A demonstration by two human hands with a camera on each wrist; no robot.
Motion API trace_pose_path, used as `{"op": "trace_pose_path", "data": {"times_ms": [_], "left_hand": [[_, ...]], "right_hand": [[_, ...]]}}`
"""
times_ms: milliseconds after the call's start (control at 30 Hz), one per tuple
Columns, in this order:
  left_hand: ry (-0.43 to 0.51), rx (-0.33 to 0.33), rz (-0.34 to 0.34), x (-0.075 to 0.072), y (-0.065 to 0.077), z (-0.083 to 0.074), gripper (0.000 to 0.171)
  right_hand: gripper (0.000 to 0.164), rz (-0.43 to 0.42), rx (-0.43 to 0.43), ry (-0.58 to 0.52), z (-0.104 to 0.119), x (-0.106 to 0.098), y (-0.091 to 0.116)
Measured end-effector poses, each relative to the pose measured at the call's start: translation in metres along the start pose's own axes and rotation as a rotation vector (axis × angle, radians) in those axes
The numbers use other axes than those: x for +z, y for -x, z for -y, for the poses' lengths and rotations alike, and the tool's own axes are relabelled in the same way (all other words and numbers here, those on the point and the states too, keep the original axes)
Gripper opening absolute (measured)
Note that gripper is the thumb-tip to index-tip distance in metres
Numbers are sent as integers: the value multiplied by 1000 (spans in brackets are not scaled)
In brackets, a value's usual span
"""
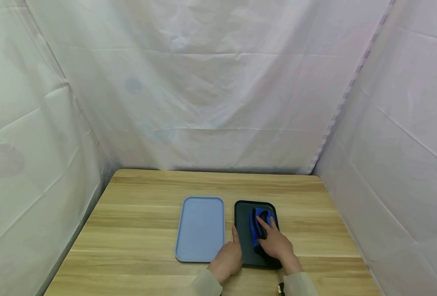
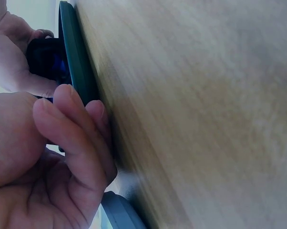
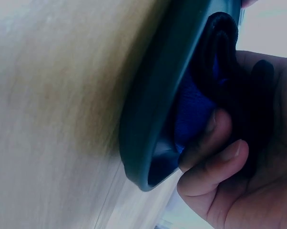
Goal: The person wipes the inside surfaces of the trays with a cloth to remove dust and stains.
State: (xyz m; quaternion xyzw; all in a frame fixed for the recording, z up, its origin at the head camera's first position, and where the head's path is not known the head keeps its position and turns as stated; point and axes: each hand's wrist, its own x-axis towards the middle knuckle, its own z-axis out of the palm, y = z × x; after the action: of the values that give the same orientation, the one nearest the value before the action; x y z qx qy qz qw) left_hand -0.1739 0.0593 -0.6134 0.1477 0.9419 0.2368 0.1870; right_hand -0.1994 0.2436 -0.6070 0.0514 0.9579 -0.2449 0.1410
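My right hand (image 1: 276, 245) grips a soft blue and black fabric thing (image 1: 254, 230) with folded black bands; its exact kind is unclear. The bundle lies on the right part of a dark green tray (image 1: 242, 230). In the right wrist view, curled fingertips (image 3: 231, 151) press against the blue cloth, and the palm backs its black part. My left hand (image 1: 227, 257) rests at the dark tray's left edge, index finger extended forward along the rim. Its other fingers (image 2: 84, 143) bend loosely beside the tray in the left wrist view.
A light blue tray (image 1: 201, 230) lies left of the dark one, a narrow gap between them. Both stand on a wood-grain table (image 1: 137, 222). White sheeting (image 1: 218, 90) hangs behind the table and along both sides.
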Motion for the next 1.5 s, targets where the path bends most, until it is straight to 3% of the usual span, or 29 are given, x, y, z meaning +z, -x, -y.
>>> {"op": "trace_pose_path", "data": {"times_ms": [1167,1500], "left_hand": [[-44,5,-15,-4,2,-2,104],[-39,-7,-1,-4,2,-3,102]], "right_hand": [[74,-6,11,20,9,-2,-24],[76,-18,44,61,20,7,-29]]}}
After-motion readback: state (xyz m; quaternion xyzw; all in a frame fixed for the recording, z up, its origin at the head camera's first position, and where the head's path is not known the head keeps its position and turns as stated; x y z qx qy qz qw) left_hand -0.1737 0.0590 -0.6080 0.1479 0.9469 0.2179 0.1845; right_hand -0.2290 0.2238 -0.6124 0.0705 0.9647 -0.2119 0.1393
